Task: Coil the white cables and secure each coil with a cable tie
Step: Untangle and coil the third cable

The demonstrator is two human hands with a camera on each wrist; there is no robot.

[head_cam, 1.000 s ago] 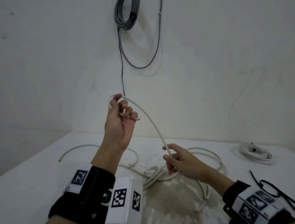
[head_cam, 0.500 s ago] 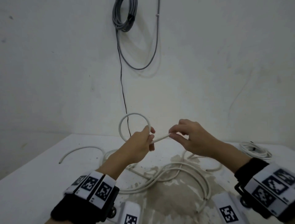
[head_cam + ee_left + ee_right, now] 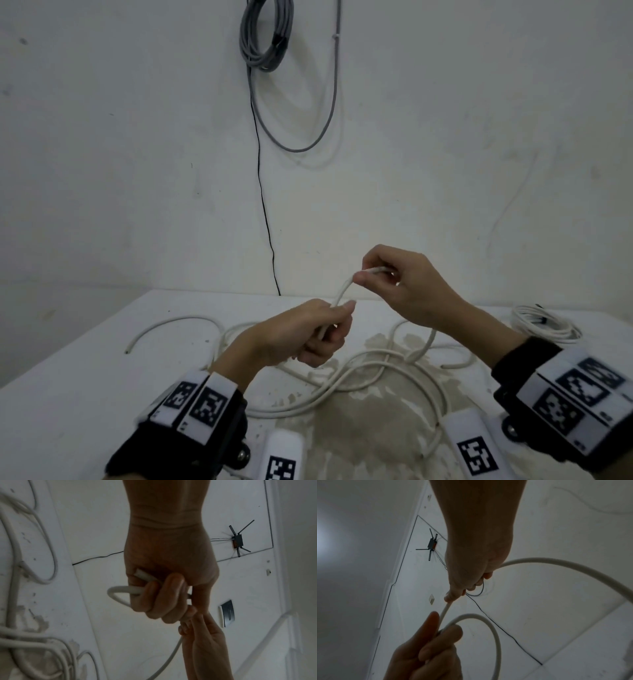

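A long white cable lies in loose loops on the white table. My left hand grips a small loop of it in a fist above the table; in the left wrist view the cut end and the loop stick out of that left hand. My right hand pinches the same cable just above and to the right, with a short stretch of cable between the hands. The right wrist view shows the right hand pinching the cable that runs down to my left hand.
A tied white coil rests at the table's far right. A grey cable bundle hangs on the wall behind, with a thin black wire running down to the table. A worn brownish patch marks the tabletop under the loops.
My left hand came down from its raised position and closed the small loop into its fist. My right hand rose from the table and now pinches the cable just above the left.
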